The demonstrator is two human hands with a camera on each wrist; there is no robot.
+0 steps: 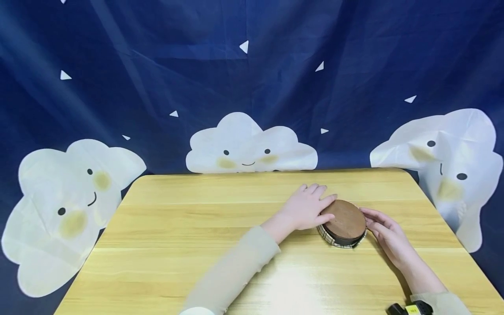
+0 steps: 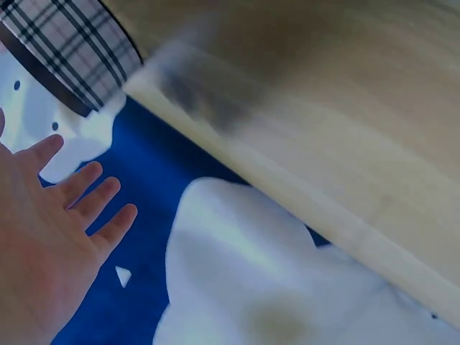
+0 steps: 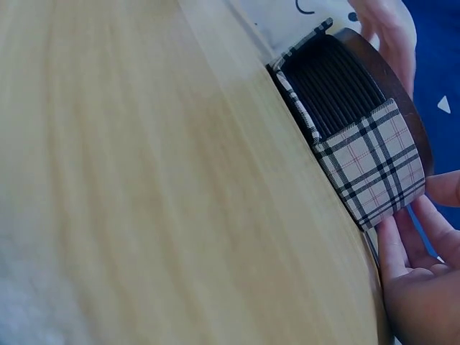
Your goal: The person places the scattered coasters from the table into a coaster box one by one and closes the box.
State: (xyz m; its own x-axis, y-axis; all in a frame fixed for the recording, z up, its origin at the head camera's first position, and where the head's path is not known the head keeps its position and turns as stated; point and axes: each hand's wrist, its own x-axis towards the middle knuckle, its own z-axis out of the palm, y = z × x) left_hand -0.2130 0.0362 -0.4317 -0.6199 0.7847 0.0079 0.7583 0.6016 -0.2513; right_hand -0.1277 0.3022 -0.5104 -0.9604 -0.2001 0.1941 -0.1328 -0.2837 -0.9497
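Note:
A round coaster holder (image 1: 327,236) stands on the right part of the table, its side wrapped in plaid. Black discs (image 3: 332,88) are stacked inside and show through a gap in the plaid wall (image 3: 377,167). On top lies a brown round coaster (image 1: 345,219). My left hand (image 1: 305,206) rests at its left edge, thumb on the brown top and fingers straight; the left wrist view shows those fingers spread. From the right, my right hand (image 1: 387,234) grips the holder's side, thumb near the brown edge and curved fingers lower on the plaid.
The light wooden table (image 1: 177,227) has a far edge close to a dark blue curtain (image 1: 220,74) printed with white clouds (image 1: 252,144). A black device with a yellow label (image 1: 412,309) sits on the right wrist.

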